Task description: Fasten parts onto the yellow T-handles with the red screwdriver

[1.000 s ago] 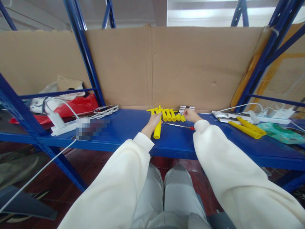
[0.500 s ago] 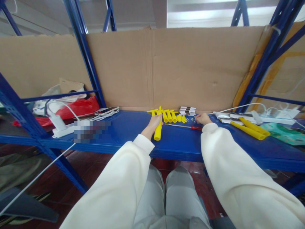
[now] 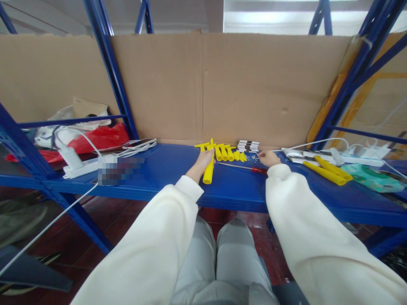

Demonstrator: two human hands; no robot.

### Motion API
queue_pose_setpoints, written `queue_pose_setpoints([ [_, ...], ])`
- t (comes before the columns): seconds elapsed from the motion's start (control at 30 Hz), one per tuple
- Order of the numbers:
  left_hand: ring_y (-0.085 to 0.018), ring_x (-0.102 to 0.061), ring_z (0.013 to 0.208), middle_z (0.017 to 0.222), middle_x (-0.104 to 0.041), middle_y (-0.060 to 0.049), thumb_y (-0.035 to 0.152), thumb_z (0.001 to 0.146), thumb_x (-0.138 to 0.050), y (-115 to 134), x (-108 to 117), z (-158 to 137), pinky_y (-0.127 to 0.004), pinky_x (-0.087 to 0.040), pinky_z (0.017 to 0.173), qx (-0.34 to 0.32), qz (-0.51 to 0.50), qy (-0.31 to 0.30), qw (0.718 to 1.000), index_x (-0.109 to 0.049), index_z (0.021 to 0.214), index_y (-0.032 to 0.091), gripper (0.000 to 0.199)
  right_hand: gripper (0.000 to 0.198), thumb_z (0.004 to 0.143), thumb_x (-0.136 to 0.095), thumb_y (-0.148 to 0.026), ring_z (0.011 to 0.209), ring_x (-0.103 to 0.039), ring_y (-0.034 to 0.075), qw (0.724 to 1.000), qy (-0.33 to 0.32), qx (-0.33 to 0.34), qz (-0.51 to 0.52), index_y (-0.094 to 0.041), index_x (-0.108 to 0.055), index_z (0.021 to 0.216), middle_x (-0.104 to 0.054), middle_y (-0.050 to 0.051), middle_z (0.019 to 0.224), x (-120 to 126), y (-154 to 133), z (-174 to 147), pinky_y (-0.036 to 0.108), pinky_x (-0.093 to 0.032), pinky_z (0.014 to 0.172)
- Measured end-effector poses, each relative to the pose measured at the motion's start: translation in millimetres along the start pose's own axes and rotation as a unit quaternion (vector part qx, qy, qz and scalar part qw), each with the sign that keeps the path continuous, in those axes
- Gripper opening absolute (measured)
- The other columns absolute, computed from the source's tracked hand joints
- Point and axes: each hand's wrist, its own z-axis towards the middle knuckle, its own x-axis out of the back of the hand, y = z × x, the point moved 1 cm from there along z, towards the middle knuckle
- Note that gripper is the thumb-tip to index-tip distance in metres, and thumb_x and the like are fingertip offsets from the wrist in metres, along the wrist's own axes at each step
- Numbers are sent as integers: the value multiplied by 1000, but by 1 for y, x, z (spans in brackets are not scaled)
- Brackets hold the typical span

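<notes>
My left hand (image 3: 202, 164) is wrapped round a yellow tube-like part (image 3: 208, 173); its open round end faces me and its far end has a cross-shaped top. My right hand (image 3: 269, 158) has its fingertips pinched together on the blue shelf, beside a scatter of small screw-like bits (image 3: 254, 158); whatever is in the pinch is too small to make out. Between the hands lies a screwdriver (image 3: 259, 170) with a red handle and thin shaft. Several yellow T-shaped parts (image 3: 224, 152) stand in a row behind it, next to small yellow pieces (image 3: 239, 156).
A stack of white and black packets (image 3: 248, 146) sits behind the bits. Two yellow tubes (image 3: 327, 173) and a green packet (image 3: 373, 178) lie at right. Left are a white power strip (image 3: 81, 168), cables and a red bag (image 3: 104, 137). Cardboard (image 3: 248, 89) walls the back.
The camera view has shifted slightly. Both hands stay in nearly the same places, the left still round the yellow tube-like part and the right still by the small bits.
</notes>
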Motion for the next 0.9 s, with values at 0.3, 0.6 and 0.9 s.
queue_pose_setpoints([
  [0.3,-10,-41,32,42,-44,6,29,105,-44,18,-7,-15,-20,-32,38,4,-25,-33,999,-60,95,16,23,27,79,-62,-15,112,-69,30,999,-18,-38,-8,-26,-80,96,-77,10,114,12,-11,-14,51,-48,101],
  [0.6,-7,-38,35,50,-45,7,33,105,-43,18,-57,-22,-16,-32,36,131,-54,-213,967,-59,96,18,24,31,79,-61,-17,116,-68,31,997,-24,-78,-8,-25,-80,103,-76,10,119,12,-9,-15,45,-49,98],
  [0.9,-13,-51,46,53,-55,2,25,102,-42,21,-113,4,-22,-46,49,65,-18,-177,982,-65,109,15,27,30,83,-62,-18,117,-68,30,996,-18,-85,-19,-27,-81,104,-76,10,120,16,-15,-19,44,-51,98],
])
